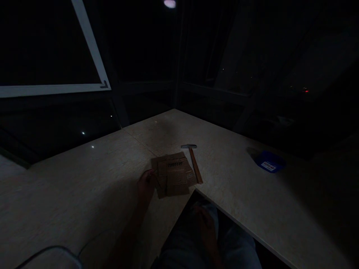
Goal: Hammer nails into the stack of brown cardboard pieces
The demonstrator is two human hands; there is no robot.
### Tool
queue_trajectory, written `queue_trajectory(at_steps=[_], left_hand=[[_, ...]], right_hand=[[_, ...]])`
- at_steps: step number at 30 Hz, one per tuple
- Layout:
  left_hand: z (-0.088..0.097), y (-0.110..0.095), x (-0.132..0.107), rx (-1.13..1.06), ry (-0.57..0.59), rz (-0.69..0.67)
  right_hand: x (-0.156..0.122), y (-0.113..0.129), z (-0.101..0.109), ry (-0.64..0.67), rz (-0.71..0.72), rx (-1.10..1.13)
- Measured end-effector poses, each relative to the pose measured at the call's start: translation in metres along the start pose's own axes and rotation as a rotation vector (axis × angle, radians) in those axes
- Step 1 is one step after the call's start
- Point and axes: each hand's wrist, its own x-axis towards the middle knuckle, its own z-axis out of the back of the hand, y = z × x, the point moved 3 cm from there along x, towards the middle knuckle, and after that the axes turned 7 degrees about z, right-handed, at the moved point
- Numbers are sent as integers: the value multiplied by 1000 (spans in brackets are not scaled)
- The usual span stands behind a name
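My left hand (146, 185) touches the edge of the cardboard (176, 175), grip unclear in the dark; I'd pin it flat beside the hammer (194, 164).

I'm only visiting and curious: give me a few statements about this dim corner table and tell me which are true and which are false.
1. The hammer lies along the right side of the cardboard sheet. True.
2. The right hand grips the hammer. False: it rests in the person's lap, below the edge of the table, and nobody holds the hammer.
3. The left hand is at the cardboard sheet's left edge. True.
4. The blue box sits on top of the cardboard sheet. False: it stands alone on the table, well off to the right.
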Motion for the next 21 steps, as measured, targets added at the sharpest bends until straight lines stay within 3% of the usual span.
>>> queue_trajectory(at_steps=[3,6,10,13,16,21], left_hand=[[-7,-14,-1,52,65,-71],[-20,-28,-4,242,108,-209],[-56,-47,-14,495,294,-449],[-81,-57,-21,612,436,-553],[-96,-58,-23,698,482,-584],[-101,-42,-19,751,499,-581]], right_hand=[[8,11,0,-6,-53,51],[32,32,2,15,-8,80],[81,55,-2,85,100,72],[122,65,-15,131,197,-5],[161,69,-34,208,303,-122],[206,62,-62,388,395,-413]])
